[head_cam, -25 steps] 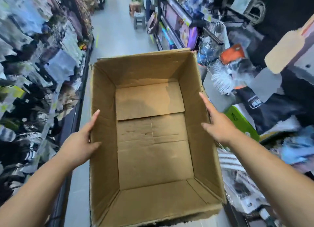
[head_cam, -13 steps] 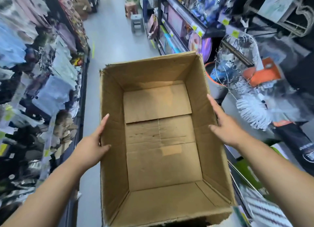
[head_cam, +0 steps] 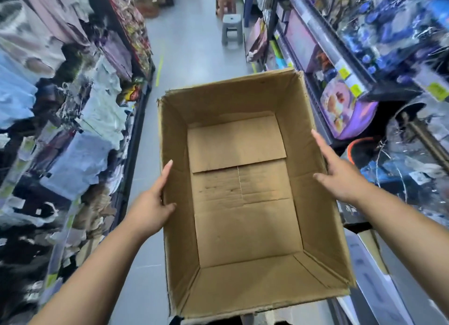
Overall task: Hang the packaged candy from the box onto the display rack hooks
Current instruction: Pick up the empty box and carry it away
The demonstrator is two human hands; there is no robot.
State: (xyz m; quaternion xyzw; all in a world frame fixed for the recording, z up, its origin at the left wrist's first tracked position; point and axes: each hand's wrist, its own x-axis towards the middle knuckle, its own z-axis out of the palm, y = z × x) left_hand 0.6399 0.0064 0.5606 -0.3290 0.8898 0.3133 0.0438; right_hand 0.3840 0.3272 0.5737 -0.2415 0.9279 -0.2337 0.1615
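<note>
The box (head_cam: pixel 243 101) fills the centre of the frame, held up over the aisle floor (head_cam: pixel 194 45), and it shows only bare bottom flaps. No packaged candy lies in it, so by my reading the hanging is done or a refill is due.

The left hand (head_cam: pixel 150 205) pinches the left wall: thumb hooked over the rim onto the inner face, forefinger straight along the top edge, the other fingers hidden outside. The right hand (head_cam: pixel 342 178) takes the right wall the same way, thumb inside and forefinger stretched along the rim.

The main risk is the soft wall. With only a thumb pinch at mid-length on each side, the cardboard could bow or slip and the box tip forward. The box also hides the ground just ahead, and a grey stool (head_cam: pixel 232 29) stands in the aisle at upper centre, so a stumble is possible. Its right edge runs close to the shelves (head_cam: pixel 340 81) at right and could snag goods there.

The box is plain brown corrugated card, matte, creased and dimpled on the floor flaps, ragged along the near rim. The racks (head_cam: pixel 73 130) at left hold glossy, crinkled packets, too blurred to tell which are candy.
</note>
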